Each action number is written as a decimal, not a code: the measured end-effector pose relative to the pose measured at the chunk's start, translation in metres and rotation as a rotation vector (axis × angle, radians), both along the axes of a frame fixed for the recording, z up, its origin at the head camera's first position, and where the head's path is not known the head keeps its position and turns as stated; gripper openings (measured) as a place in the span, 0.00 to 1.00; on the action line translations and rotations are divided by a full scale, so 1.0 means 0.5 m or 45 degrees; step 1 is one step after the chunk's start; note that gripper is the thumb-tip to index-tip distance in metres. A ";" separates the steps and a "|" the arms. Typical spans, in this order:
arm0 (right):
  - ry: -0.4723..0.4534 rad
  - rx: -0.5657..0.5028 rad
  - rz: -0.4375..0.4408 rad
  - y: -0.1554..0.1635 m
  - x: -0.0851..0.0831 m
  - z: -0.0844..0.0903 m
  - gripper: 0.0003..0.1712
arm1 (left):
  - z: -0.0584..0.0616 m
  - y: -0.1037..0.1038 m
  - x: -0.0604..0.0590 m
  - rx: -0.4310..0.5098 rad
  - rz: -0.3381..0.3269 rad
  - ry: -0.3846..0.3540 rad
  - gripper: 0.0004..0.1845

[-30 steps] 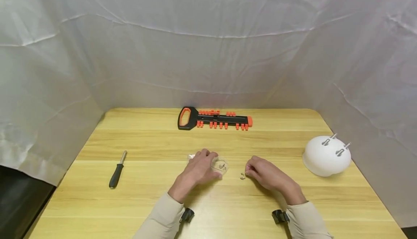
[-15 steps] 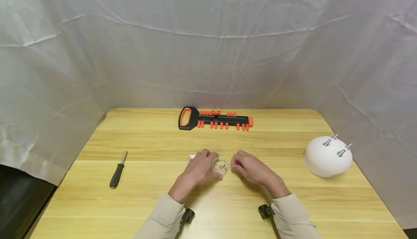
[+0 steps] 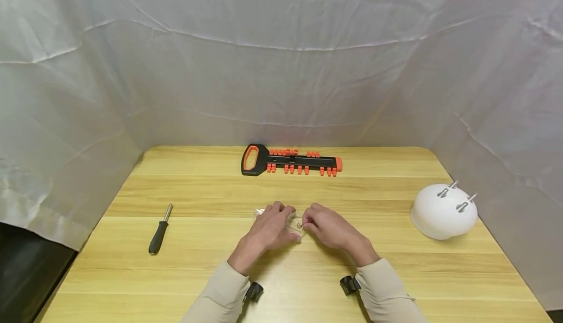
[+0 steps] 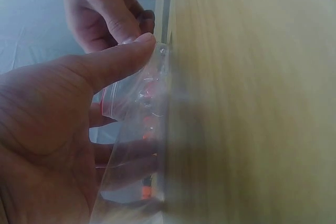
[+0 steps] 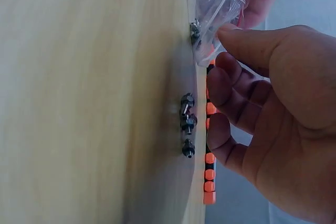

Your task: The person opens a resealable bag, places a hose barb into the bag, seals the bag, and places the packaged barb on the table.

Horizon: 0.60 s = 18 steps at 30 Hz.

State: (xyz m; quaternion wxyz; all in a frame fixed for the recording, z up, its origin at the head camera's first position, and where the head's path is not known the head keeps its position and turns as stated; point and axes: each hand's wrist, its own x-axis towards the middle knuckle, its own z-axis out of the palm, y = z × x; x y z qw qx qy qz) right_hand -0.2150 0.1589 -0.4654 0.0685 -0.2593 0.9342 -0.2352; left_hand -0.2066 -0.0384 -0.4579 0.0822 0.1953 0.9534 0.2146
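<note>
While a black-handled screwdriver [image 3: 159, 230] is lying untouched at the far left of the wooden table [image 3: 211, 274], the left hand [image 3: 269, 227] is curling its thumb and fingers round a small clear zip bag [image 3: 295, 224] near the middle of the table, pinning it against the wood with its mouth facing right. In the left wrist view the thumb [image 4: 113, 61] is pressing the top of the plastic while the other fingers are showing through the bag from behind. Just to the right, the right hand [image 3: 327, 226] is meeting the bag's mouth with its thumb and forefinger closed in a pinch; the right wrist view suggests they are gripping the bag's edge [image 5: 207, 51], though whether a screw is also held between them I cannot tell. A few small metal screws [image 5: 186, 124] are lying loose on the wood just below that hand, and one more is sitting at the bag's mouth. To do this well, the left hand should be keeping the mouth wide and steady while the right is feeding the tiny parts in one at a time, low over the table so none are rolling away. Farther back, a black and orange bit holder [image 3: 290, 161] is resting, and at the far right a white dome [image 3: 443, 210] with two metal pegs is sitting.
</note>
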 end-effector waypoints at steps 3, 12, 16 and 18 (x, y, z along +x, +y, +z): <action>0.001 0.000 -0.011 -0.001 0.001 0.002 0.03 | 0.000 0.000 0.000 -0.002 -0.003 0.003 0.39; -0.014 -0.002 -0.100 0.028 0.006 0.010 0.03 | -0.001 -0.002 0.001 0.011 -0.011 0.032 0.38; -0.035 -0.001 -0.137 0.048 0.008 0.010 0.03 | 0.000 -0.002 0.001 0.029 -0.004 0.012 0.38; -0.041 0.000 -0.141 0.057 0.009 0.009 0.03 | 0.001 -0.001 0.000 0.032 -0.004 0.004 0.38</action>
